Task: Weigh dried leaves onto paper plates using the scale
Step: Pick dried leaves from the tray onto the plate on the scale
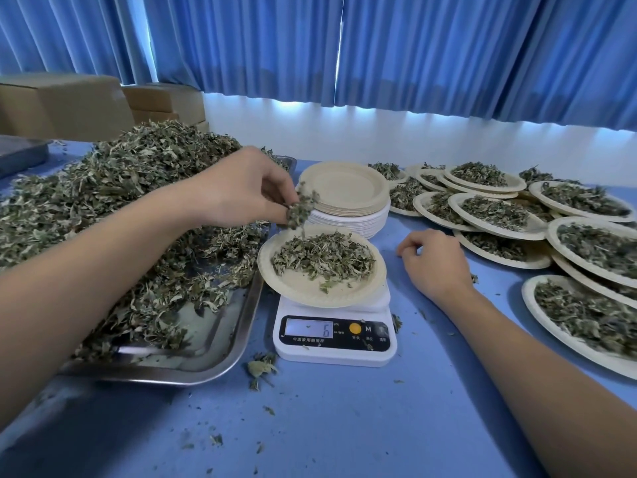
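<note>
**Weighing station: plate on scale, display reads 6**

- Far left: cardboard boxes (62, 101) against the blue curtains (413, 46).
- Left: metal tray (220, 353) on the blue surface (344, 426), carrying a big heap of dried leaves (120, 188). The heap covers most of the tray; only its near right corner is bare.
- Left hand (234, 191): reaches across the heap, fingertips closed on a pinch of leaves (300, 208). The pinch hangs just above the far left edge of the plate on the scale (296, 288).
- Centre: this plate holds a loose layer of leaves, mostly on its far half. It sits on the white scale (336, 353) and overhangs it to the left. The display (310, 328) shows 6.
- Just behind the scale: a stack of empty plates (344, 186).
- Near the scale's left front corner: loose scraps (260, 369) on the surface.
- Right hand (436, 267): rests on the surface just right of the scale, fingers loosely curled, holding nothing.
- Right: many filled plates (529, 296), overlapping one another, from far centre to the near right edge.
</note>
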Tool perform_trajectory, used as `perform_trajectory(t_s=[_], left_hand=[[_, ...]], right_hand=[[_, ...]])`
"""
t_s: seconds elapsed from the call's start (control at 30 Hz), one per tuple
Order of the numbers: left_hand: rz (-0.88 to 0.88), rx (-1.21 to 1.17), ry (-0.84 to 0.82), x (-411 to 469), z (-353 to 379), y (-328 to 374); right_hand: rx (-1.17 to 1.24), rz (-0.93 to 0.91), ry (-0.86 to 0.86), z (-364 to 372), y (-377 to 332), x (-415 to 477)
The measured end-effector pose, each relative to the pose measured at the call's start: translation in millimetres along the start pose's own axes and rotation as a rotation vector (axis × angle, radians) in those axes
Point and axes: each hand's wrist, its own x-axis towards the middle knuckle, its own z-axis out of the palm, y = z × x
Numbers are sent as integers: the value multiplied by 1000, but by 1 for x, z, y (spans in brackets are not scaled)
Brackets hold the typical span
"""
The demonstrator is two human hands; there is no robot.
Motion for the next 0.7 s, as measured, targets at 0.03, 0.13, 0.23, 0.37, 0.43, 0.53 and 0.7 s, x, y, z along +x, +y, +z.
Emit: perform_trajectory(t_s=[0.03, 0.13, 0.23, 0.37, 0.43, 0.53, 0.7], left_hand=[[15, -10, -79, -1, 2, 5], [4, -7, -292, 0, 5, 16], [-7, -18, -430, 3, 5, 20], [-59, -129, -280, 7, -2, 11], [-102, -82, -177, 9, -4, 0], [-196, 160, -164, 13, 0, -23], [-370, 473, -194, 14, 22, -60]], right_hand=[[0, 1, 0, 0, 0, 0], [-2, 9, -1, 0, -1, 0], [3, 6, 4, 0, -1, 0], [8, -4, 7, 0, 0, 0], [9, -2, 5, 0, 0, 0], [16, -6, 5, -1, 0, 0], [12, -15, 14, 0, 0, -1]])
